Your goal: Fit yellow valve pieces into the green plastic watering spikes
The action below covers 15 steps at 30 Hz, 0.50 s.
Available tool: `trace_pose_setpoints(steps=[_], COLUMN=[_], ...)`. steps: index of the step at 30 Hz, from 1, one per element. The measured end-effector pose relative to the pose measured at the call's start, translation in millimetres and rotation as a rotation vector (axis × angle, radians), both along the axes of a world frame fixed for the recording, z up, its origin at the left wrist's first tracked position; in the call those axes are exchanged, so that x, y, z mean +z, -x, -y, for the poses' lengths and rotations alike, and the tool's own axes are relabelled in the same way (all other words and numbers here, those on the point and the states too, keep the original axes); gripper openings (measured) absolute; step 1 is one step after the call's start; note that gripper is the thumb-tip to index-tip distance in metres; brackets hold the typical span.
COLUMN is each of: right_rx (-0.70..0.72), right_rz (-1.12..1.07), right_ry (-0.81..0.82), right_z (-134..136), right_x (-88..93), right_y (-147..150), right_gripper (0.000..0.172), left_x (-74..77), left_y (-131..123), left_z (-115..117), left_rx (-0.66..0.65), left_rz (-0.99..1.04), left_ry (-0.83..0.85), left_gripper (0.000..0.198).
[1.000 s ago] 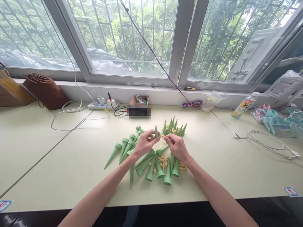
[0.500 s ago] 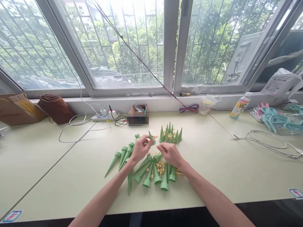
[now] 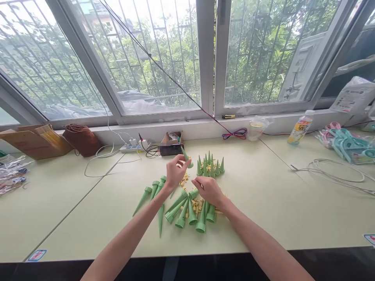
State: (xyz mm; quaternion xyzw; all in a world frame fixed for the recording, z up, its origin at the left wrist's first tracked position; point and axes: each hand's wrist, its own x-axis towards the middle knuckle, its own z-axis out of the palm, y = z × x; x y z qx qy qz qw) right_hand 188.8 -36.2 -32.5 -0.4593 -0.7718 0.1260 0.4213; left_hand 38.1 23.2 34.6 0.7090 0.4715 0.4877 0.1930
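Note:
My left hand (image 3: 175,171) pinches a small green cone (image 3: 186,155), its tip pointing up, with a bit of yellow at its side. My right hand (image 3: 209,190) is closed just above the pile; whatever its fingertips hold is too small to make out. Several green spikes with wide caps (image 3: 191,212) fan out below the hands around small yellow pieces (image 3: 197,203). More capped spikes (image 3: 143,200) lie to the left. Behind my right hand, several green cones (image 3: 217,168) stand upright in a cluster with yellow parts among them.
At the back stand a small open box (image 3: 172,143), a power strip (image 3: 130,147), a brown pouch (image 3: 82,139) and a cardboard box (image 3: 38,142). On the right are a bottle (image 3: 300,128), a white cable (image 3: 336,177) and teal clips (image 3: 351,144).
My left hand has lifted slightly up and away from my right hand, still holding the green cone. The view has shifted a little to the left.

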Motion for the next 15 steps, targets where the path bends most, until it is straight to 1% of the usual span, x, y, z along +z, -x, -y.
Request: trace_pose_setpoints(steps=[3,6,9,15], right_rx=[-0.003,-0.004,0.004,0.028], right_rz=[0.011,0.014,0.013,0.012], right_ry=[0.0,-0.002,-0.007,-0.01], right_z=[0,0,0,0], right_x=[0.5,1.3,1.8,0.6], right_y=[0,-1,-1,-1], right_gripper=[0.037,0.037,0.037,0.037], left_x=[3.2,-2.1,-13.4,-35.9], left_y=[-5,-7,-7,-10], left_z=[-10,-18,-25,-35], left_rx=[0.048,0.104,0.064,-0.021], left_rz=[-0.057,-0.128,-0.194,-0.278], left_ry=[-0.023,0.012,0.091,0.171], left_gripper=[0.024,0.022,0.018,0.009])
